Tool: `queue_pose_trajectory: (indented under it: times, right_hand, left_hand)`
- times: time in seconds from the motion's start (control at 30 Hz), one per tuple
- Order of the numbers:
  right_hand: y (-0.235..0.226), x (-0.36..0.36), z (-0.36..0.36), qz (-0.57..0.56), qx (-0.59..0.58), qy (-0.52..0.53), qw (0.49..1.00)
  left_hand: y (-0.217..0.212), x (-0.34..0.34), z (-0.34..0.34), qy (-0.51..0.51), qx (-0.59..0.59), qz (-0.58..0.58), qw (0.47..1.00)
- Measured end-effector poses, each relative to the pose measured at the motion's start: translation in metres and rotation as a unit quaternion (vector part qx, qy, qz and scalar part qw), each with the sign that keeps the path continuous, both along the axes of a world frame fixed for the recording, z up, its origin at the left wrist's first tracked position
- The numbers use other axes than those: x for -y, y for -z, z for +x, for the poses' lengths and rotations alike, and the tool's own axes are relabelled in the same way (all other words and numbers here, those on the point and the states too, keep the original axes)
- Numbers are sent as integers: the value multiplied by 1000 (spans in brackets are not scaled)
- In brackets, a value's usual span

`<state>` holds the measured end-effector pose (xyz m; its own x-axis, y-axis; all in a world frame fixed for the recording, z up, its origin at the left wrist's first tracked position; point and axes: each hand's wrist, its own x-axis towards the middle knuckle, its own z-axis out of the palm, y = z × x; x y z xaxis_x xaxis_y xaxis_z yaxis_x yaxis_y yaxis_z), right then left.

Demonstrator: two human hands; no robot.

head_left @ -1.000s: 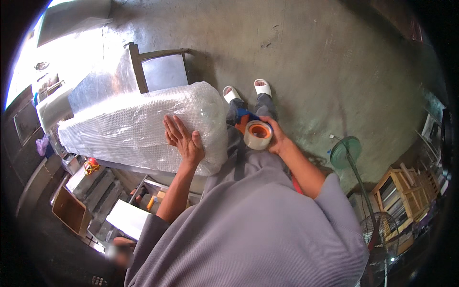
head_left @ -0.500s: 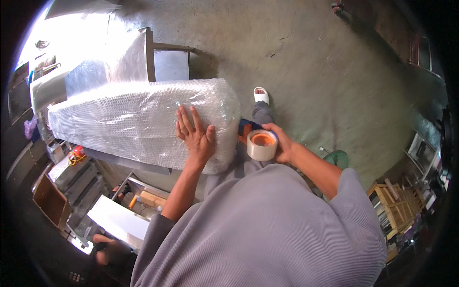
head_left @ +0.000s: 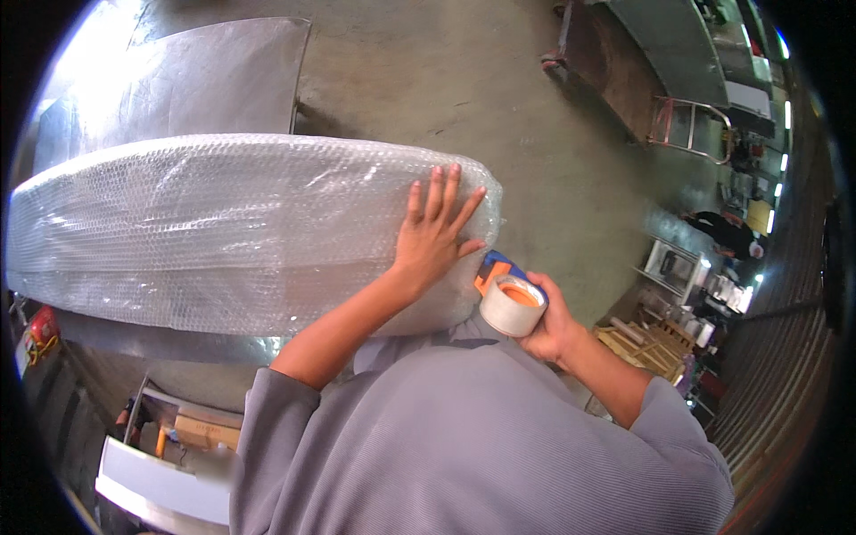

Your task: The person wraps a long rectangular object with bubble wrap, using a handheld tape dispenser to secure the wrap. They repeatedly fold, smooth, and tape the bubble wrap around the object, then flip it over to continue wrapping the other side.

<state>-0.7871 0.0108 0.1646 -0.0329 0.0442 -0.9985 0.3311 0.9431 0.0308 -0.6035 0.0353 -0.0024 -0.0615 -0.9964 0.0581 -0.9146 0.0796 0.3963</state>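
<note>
You seemed to be steadying the bubble-wrapped bundle point(head_left: 241, 227) at its right end, left hand point(head_left: 432, 246) flat with fingers apart, right hand point(head_left: 555, 328) clamped on the tape dispenser point(head_left: 508, 314) just beside that end, and the next move likely called for a firm left palm

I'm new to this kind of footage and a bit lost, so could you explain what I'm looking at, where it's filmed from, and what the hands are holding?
There's no machine here, just a person's bare hands. A camera on their head looks down past a grey shirt; its wide lens bends straight edges. A long bundle in bubble wrap lies in front, with a grey surface showing under its near edge. The left hand rests spread on the bundle, near its right end. The right hand grips a blue and orange tape dispenser carrying a pale roll of tape.
</note>
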Motion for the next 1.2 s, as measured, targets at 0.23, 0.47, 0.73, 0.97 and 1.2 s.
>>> queue_pose_trajectory:
  times: [0.23, 0.47, 0.73, 0.97, 1.2]
  right_hand:
    - [-13, -36, 78, -81, -117, 7, 990]
    - [5, -44, 152, -93, -211, -29, 973]
    - [21, -62, 241, -50, -171, -68, 982]
    - [9, -70, 240, -44, -222, -71, 971]
    - [12, -101, 245, -20, -41, -61, 997]
  left_hand:
    - [-36, 14, 59, 17, -258, -20, 966]
    - [-50, -63, 173, -183, -560, -162, 792]
    - [-27, -200, 150, -9, -609, -68, 790]
    - [-18, -146, 40, 166, -655, 105, 729]
    - [-2, -138, 48, 123, -458, 23, 880]
